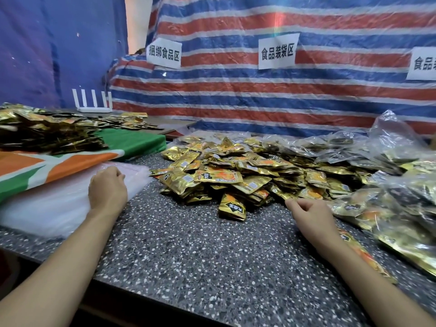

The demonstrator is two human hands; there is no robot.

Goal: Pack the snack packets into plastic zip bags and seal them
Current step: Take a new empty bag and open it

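The snack packets (236, 171) were heaped loose at the middle of the counter (188, 256), within reach of both hands. The stack of empty zip bags (47, 204) was laid to their left. The left grip (107, 187) was set on it with fingers curled, probably to lift the top bag; whether one was pinched could not be told. The right grip (306, 211) was held loosely curled and empty just beside the heap. Filled bags (389, 208) were piled at the right.
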